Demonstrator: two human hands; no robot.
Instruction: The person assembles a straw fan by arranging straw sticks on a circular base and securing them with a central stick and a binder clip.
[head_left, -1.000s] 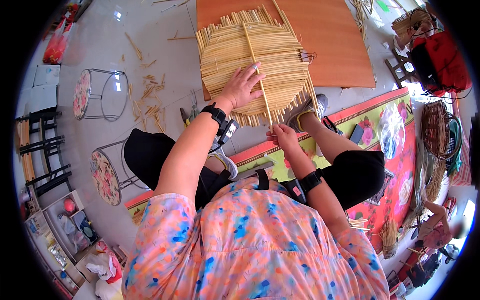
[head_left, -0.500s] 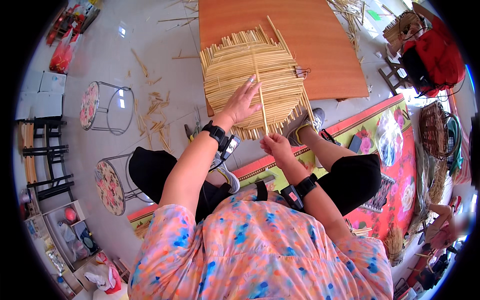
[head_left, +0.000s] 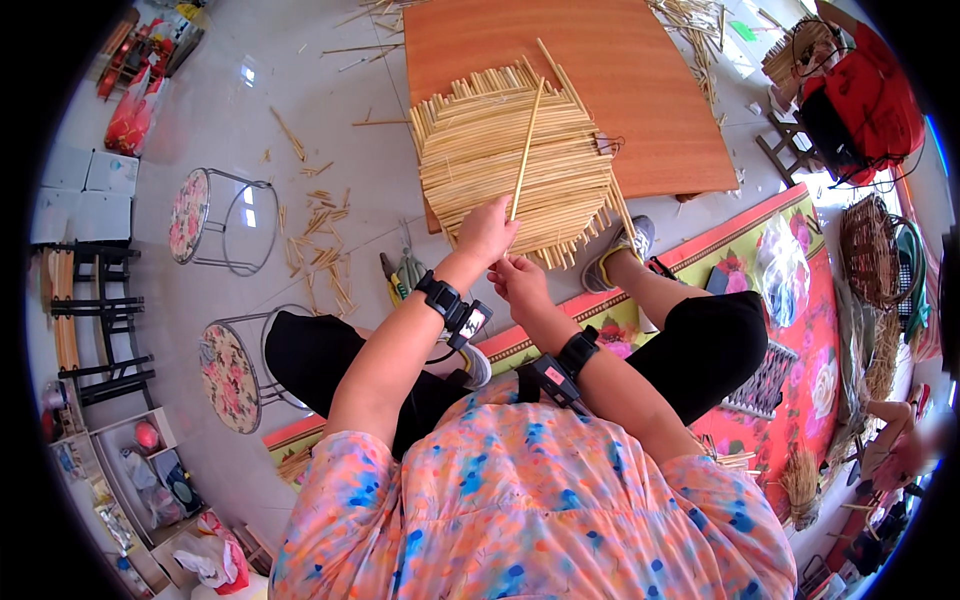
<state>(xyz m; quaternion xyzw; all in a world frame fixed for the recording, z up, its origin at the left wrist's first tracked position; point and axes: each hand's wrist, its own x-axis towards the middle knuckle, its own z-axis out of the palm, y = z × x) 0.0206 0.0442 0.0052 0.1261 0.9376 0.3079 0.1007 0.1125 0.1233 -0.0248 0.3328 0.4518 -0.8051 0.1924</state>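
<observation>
A round, mat-like panel of pale straw stalks (head_left: 465, 150), laid side by side with uneven ends, rests on the near part of the orange-brown table and juts over its edge. A single straw stalk (head_left: 527, 145) slants across it, from the far rim down to my hands. My left hand (head_left: 486, 232) is closed round that stalk near its lower part, at the panel's near edge. Just below and to the right, my right hand (head_left: 522, 281) pinches at the stalk's near end, close to the left hand; its fingertips partly hide what they hold.
The orange table (head_left: 660, 130) stands in front. Cut straw pieces (head_left: 325, 235) litter the floor at left, beside pruning shears (head_left: 400, 270). Two flowered stools (head_left: 230, 375) stand left. A flowered mat (head_left: 800, 350) lies right, with a wicker basket (head_left: 868, 250); another person sits at far right.
My left hand has slid off the panel toward me and now grips the stalk. The right hand has shifted slightly left and up, beside it. The stalk now tilts to the right.
</observation>
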